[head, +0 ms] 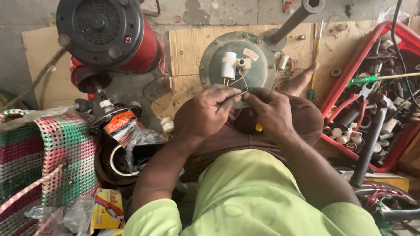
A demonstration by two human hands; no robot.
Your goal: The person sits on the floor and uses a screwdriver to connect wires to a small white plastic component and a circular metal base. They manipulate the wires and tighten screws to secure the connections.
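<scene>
Cardboard-covered floor [188, 43]. Both hands pinched on thin wires [239, 78] of round motor housing [238, 61]: left hand [208, 111], right hand [269, 109]. Red motor [109, 35] at 10 o'clock.

A big red electric motor with a black ribbed end cap [103, 32] sits at eleven o'clock on the grey floor. Flattened brown cardboard sheets [188, 46] lie across twelve o'clock. At nine o'clock rests a woven plastic basket in pink, green and white [41, 157], and just beside it a crumpled clear plastic bag [142, 140] covers a dark round housing. A small yellow cardboard box [107, 209] lies at seven o'clock. At three o'clock a red metal tray [350, 65] is crammed with white fittings and tools, a green-handled screwdriver [372, 79] lying across it. A dark metal pipe [295, 19] leans at one o'clock.
</scene>
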